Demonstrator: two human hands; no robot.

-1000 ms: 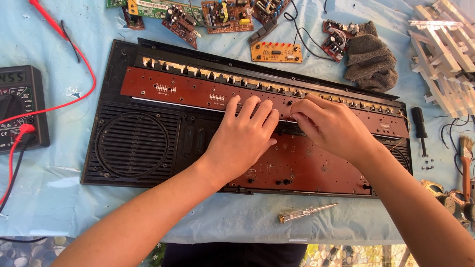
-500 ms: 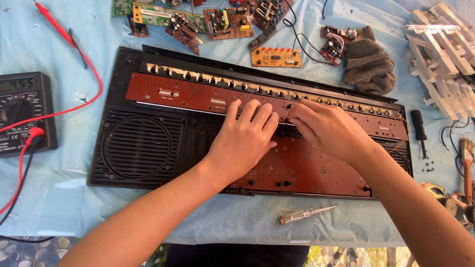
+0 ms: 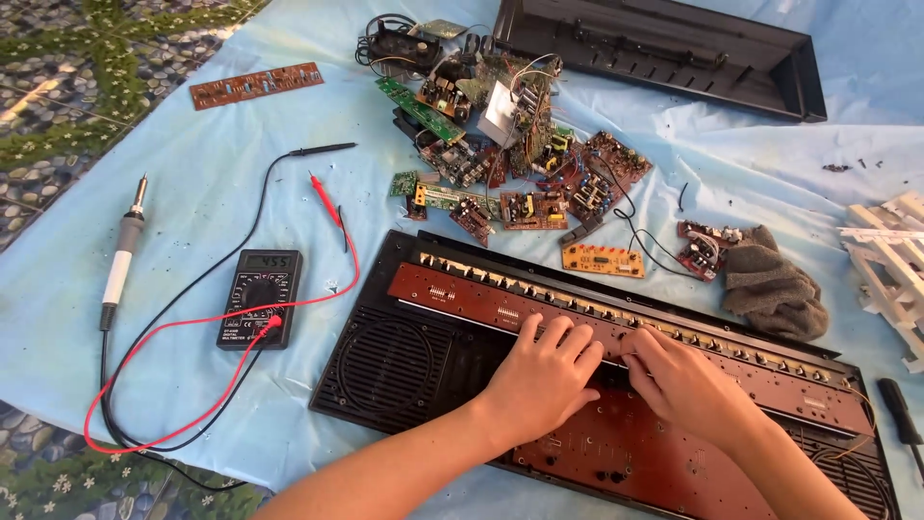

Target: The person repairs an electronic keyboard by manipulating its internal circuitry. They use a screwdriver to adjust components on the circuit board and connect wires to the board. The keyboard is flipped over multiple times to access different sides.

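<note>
A long black keyboard case (image 3: 385, 371) lies open on the blue sheet, with brown circuit boards (image 3: 462, 294) inside and a round speaker grille at its left. My left hand (image 3: 541, 377) rests palm down on the board near the middle, fingers spread and pressing. Right beside it, my right hand (image 3: 685, 383) presses its fingertips onto the same strip of the board. Neither hand holds a tool. The part under the fingers is hidden.
A black multimeter (image 3: 258, 299) with red and black leads lies left of the case, a soldering iron (image 3: 122, 255) farther left. A pile of loose circuit boards (image 3: 510, 159), a black cover (image 3: 664, 48), a grey cloth (image 3: 775, 294) and white key strips (image 3: 890, 260) lie behind.
The camera view has lifted and swung left, bringing the multimeter, soldering iron and board pile into sight. Both hands stay pressed on the same spot of the board.
</note>
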